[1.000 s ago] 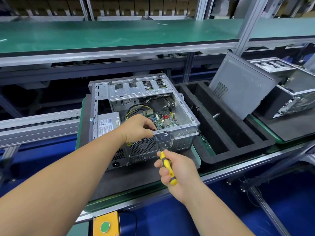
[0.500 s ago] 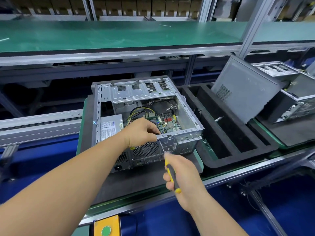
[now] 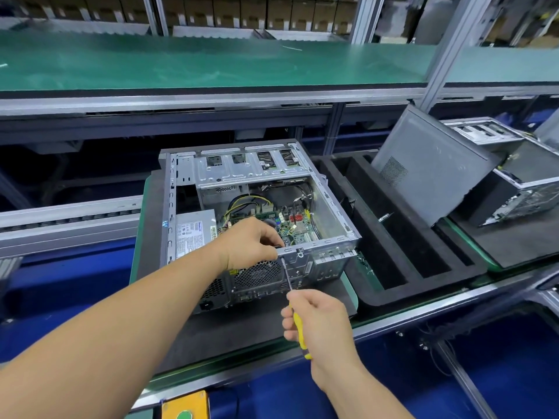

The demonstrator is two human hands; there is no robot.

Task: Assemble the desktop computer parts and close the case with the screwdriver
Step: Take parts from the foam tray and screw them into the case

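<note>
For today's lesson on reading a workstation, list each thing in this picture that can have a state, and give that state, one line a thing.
Computer case: open, side off, lying on the mat.
Side panel: off, leaning tilted in the foam tray.
Foam tray: near slots hold nothing visible.
Screwdriver: gripped, shaft pointing up at the case's rear edge.
Right hand: curled round the screwdriver handle.
Left hand: fingers curled at the rear edge; what they pinch is hidden.
</note>
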